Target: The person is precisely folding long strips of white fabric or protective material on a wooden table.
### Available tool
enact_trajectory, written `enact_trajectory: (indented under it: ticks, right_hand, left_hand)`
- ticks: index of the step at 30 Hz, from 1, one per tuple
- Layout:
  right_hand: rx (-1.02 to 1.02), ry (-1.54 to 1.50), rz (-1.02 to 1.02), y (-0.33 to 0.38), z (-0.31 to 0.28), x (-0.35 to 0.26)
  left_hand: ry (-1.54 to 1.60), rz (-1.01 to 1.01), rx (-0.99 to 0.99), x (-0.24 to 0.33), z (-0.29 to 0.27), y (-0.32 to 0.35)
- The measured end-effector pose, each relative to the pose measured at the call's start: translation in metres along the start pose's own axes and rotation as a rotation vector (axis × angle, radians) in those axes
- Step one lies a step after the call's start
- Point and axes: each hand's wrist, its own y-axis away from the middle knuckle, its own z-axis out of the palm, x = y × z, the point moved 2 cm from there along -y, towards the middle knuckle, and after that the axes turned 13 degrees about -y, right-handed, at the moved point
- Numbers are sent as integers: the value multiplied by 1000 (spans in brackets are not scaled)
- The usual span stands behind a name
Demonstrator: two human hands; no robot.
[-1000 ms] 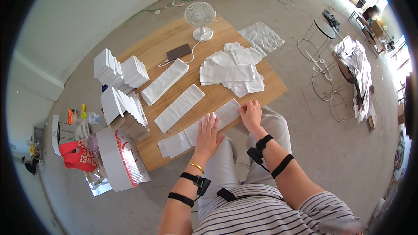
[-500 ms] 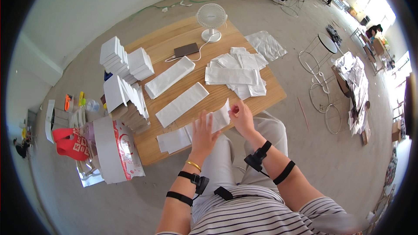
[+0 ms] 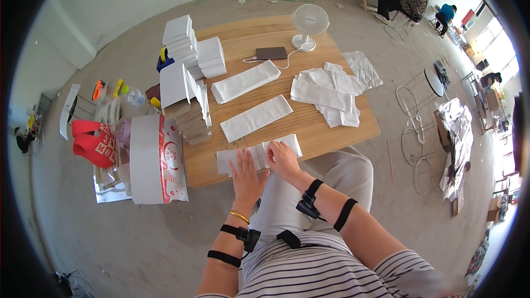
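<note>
A white flat strip (image 3: 225, 161), seemingly paper or thin film, lies along the table's near edge. My left hand (image 3: 246, 175) rests flat on its left part, fingers outstretched. My right hand (image 3: 283, 161) is closed over the strip farther right, its fingers curled down on it. The fingertips are partly hidden, as is the middle of the strip under my hands. Just beyond lies a folded white strip (image 3: 256, 117), with a thicker white folded stack (image 3: 245, 81) behind it. To the right, a loose pile of white strips (image 3: 323, 96) is spread out.
White box stacks (image 3: 179, 36) and leaning white cards (image 3: 178, 85) stand on the table's left side. A fan (image 3: 309, 22) and a dark power bank (image 3: 271, 53) are at the back. Left of the table is a carton (image 3: 146, 160) with a red bag (image 3: 95, 143). Other people sit farther off.
My right hand has moved inward over the strip; the end it held raised is now down flat. My left hand stays on the strip. The whole view has shifted.
</note>
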Motion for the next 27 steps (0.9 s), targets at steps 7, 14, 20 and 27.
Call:
enact_trajectory:
  ticks: [7,14,20,27]
  right_hand:
    - [-75,40,5,6,4,4]
    - [-67,-207,166,17,-22,-6]
    - [310,-244,344,39,-105,42]
    - [376,-348,422,63,-124,64]
  left_hand:
    - [47,2,10,0,-6,4]
    - [17,99,-38,8,-16,-5]
    - [115,385,-9,68,-21,-39]
    - [-2,437,-54,90,33,-66]
